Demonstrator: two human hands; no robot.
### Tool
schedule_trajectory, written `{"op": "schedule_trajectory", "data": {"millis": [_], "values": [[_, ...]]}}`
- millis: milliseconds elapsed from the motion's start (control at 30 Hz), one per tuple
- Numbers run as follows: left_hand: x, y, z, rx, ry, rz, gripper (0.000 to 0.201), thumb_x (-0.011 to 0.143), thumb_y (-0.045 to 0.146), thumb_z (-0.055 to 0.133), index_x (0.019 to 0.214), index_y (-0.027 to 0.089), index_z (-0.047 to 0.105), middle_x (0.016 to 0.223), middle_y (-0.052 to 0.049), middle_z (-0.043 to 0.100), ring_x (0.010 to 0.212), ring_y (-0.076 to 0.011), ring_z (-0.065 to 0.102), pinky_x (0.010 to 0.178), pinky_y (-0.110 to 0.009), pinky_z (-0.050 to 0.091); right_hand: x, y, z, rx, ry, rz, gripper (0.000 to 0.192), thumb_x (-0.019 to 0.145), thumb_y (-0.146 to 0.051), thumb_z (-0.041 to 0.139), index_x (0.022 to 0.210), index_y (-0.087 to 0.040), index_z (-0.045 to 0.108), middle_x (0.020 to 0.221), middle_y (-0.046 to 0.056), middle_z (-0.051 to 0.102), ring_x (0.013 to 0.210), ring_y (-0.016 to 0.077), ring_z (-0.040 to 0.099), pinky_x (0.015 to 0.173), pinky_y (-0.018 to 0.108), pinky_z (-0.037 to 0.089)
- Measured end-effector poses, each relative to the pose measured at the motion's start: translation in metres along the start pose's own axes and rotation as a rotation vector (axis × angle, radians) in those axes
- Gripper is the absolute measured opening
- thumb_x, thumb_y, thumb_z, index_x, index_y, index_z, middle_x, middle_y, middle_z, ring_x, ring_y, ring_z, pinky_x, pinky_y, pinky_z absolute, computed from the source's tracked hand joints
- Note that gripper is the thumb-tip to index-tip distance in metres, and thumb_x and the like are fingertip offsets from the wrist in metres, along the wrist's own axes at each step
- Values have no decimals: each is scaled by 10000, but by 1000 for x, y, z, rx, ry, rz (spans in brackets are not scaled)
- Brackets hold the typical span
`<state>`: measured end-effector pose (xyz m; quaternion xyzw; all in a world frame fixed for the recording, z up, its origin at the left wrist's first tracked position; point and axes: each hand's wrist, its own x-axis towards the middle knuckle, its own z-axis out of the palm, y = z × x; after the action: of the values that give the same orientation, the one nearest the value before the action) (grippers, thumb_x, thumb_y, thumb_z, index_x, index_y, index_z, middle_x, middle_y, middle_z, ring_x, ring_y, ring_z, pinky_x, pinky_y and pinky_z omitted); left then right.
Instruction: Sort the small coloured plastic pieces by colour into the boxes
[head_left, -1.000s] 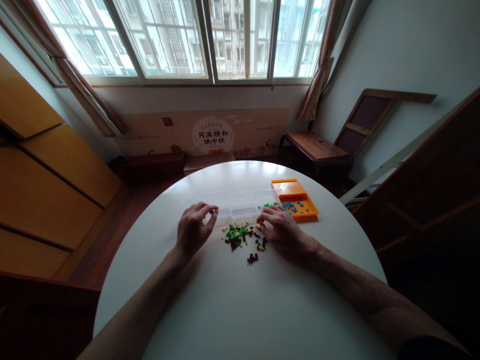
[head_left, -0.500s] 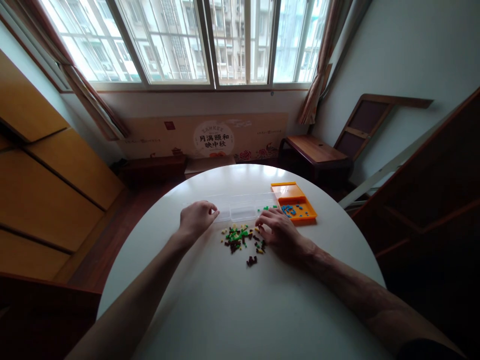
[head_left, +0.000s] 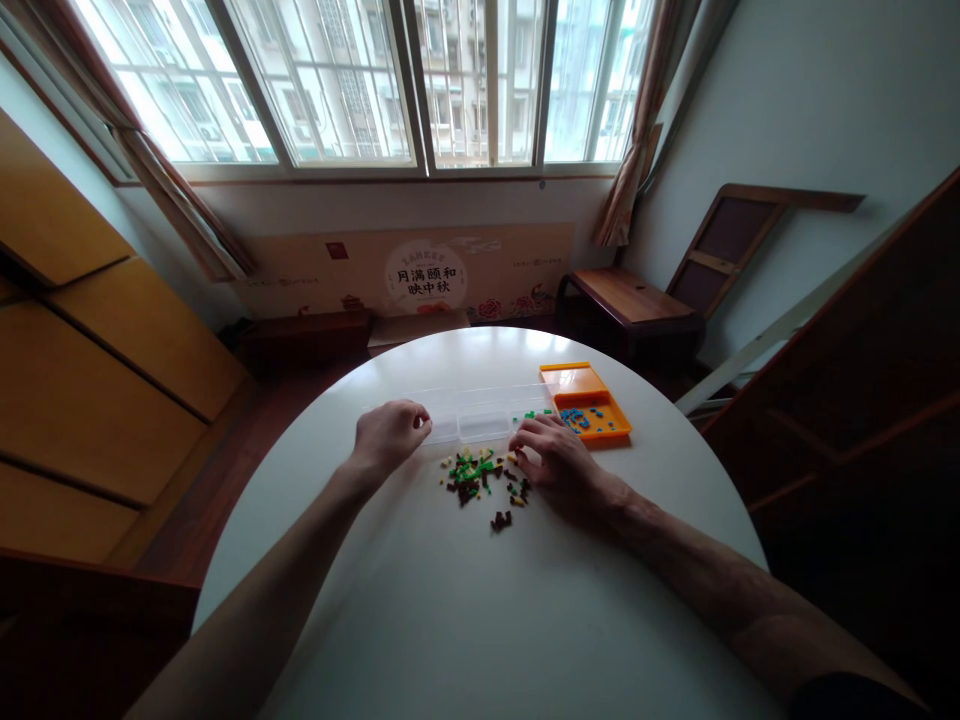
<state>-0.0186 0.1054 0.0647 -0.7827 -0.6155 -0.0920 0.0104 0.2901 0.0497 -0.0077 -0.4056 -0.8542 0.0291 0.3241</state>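
Green, brown and yellow bricks (head_left: 480,478) lie between our hands; we judge sorting underway. Our left hand (head_left: 386,438) is clenched by the clear organizer (head_left: 484,415). Our right hand (head_left: 555,462) rests fingers-down, its grasp unclear; next calls for a fine pinch.

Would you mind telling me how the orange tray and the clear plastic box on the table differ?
The orange tray is opaque and bright, while the clear plastic box is see-through and hard to make out against the white table. The orange tray holds small blue pieces; the clear plastic box shows a few green pieces at its right end. The orange tray lies angled, the clear plastic box runs crosswise. Both sit beyond the hands.
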Motion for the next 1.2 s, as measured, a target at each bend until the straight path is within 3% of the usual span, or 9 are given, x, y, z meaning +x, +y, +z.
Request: {"op": "schedule_trajectory", "data": {"millis": [167,400,600,767,1000,1200], "values": [[-20,-24,-3,-92,184,34,211,940,407,674,893,292,844,894,4,810,753,-199,703,614,-285,395,-1,1,1,0,-7,1,153,952,-107,751,937,-256,719,984,27,755,978,235,649,965,391,459],[-39,-61,-9,-145,171,-99,225,898,451,697,939,310,867,885,13,825,771,-205,723,606,-271,400,-1,0,4,-5,-8,12,133,961,-123,740,939,-253,718,980,30,747,986,240,642,971,400,460],[-43,-69,-12,-167,185,-134,278,919,488,671,976,302,870,913,7,829,758,-202,711,608,-279,417,-1,-3,2,-30,2,11,141,945,-112,730,948,-252,720,998,36,746,982,245,635,967,408,469],[-55,-44,-11,-231,242,-105,317,968,522,634,926,289,846,873,14,800,702,-175,668,638,-281,429,-1,-9,-3,-5,-12,15,88,933,-186,785,950,-253,731,1022,51,748,992,254,646,977,424,481],[-66,23,12,-351,103,129,277,994,441,637,874,279,828,805,17,771,653,-148,648,620,-267,387,-1,-9,-2,17,5,52,107,950,-181,796,898,-262,751,1002,46,746,999,246,670,968,420,501],[-63,48,31,-368,76,289,182,987,370,683,917,265,814,911,-11,804,707,-161,681,648,-271,398,-1,-6,0,13,8,63,102,999,-161,741,949,-249,744,1039,54,760,1017,250,676,1010,430,486]]}}
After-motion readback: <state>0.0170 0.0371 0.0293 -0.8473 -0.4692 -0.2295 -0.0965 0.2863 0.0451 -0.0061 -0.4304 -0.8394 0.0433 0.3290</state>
